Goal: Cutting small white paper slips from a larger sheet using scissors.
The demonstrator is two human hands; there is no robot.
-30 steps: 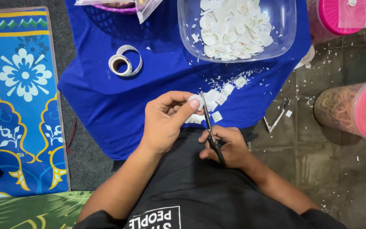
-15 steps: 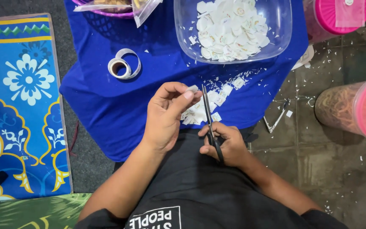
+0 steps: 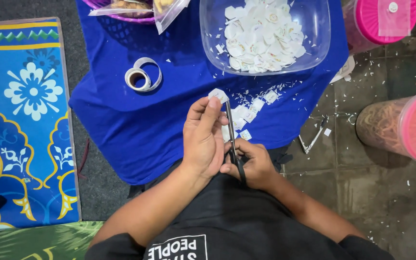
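Observation:
My left hand (image 3: 204, 139) pinches a small white paper sticker (image 3: 217, 94) between thumb and fingertips, above the blue cloth (image 3: 136, 130). My right hand (image 3: 250, 163) grips black-handled scissors (image 3: 232, 139) whose blades point up, right beside the sticker. Several cut white pieces (image 3: 246, 115) lie on the cloth just beyond my fingers. A clear plastic bowl (image 3: 213, 53) full of cut white stickers stands farther away at the top.
A coiled strip of white backing tape (image 3: 143, 77) lies on the cloth at left. Two pink-lidded jars (image 3: 386, 19) (image 3: 405, 127) stand at right on the tiled floor. A patterned blue mat (image 3: 20, 125) lies at left. A bag in a purple basket (image 3: 140, 9) is at the top.
My left hand has lifted the sticker farther from me and the scissors' blades have followed beside it. The view has shifted slightly.

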